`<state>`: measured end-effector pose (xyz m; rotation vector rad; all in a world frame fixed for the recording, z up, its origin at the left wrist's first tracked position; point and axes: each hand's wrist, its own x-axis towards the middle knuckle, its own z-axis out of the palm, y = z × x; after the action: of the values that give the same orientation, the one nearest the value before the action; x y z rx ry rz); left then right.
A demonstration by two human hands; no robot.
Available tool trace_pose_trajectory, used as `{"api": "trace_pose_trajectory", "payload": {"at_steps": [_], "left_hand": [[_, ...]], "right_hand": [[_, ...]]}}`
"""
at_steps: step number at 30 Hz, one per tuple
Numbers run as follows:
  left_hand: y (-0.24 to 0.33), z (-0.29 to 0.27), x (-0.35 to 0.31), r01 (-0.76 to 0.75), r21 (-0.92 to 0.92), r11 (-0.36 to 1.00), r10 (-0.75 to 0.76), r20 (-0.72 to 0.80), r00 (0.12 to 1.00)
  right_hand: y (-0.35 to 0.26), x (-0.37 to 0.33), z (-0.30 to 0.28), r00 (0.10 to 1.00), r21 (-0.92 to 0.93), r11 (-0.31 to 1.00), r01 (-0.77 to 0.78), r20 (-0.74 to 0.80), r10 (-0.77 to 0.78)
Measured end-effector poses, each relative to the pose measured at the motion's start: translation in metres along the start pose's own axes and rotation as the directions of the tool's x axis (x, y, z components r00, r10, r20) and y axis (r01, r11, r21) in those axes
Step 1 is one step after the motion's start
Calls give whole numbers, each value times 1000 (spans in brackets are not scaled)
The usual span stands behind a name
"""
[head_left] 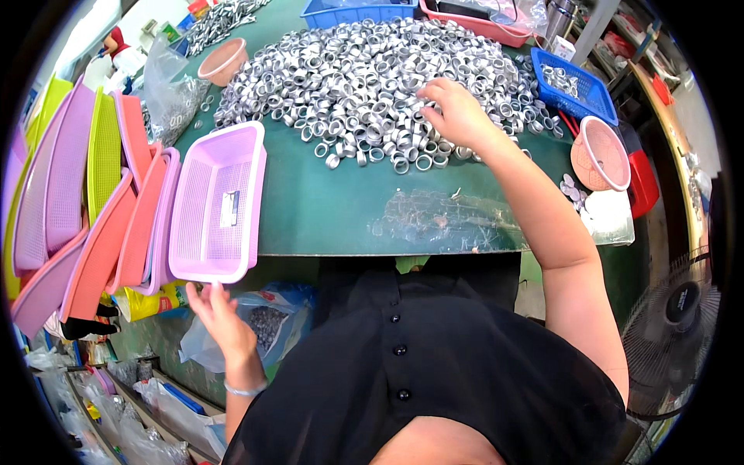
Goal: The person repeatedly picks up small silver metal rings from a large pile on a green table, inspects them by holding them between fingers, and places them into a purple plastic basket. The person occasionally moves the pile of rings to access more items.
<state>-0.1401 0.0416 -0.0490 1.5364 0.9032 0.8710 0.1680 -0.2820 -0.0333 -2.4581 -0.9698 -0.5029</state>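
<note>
Working a heap of grey metal rings (364, 85) at 12 o'clock; right hand (463, 116) over it at 1, thumb and fingers parted, no ring visible in its grasp. Left hand (229, 324) at 8, loose, nothing held; contact with the lilac basket (208, 186) at 9 unclear. Best practice, probably: pick from the near edge, keep rings off the green table's (325, 209) 6-o'clock lip, steady the basket.
</note>
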Motion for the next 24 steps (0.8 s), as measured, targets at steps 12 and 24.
{"api": "trace_pose_trajectory", "payload": {"at_steps": [12, 24], "left_hand": [[30, 304, 80, -804, 86, 588, 647, 547, 532], [18, 345, 86, -835, 266, 481, 317, 835, 449]], "right_hand": [[78, 93, 26, 900, -371, 877, -304, 189, 392], [61, 72, 29, 943, -422, 876, -234, 120, 310]]}}
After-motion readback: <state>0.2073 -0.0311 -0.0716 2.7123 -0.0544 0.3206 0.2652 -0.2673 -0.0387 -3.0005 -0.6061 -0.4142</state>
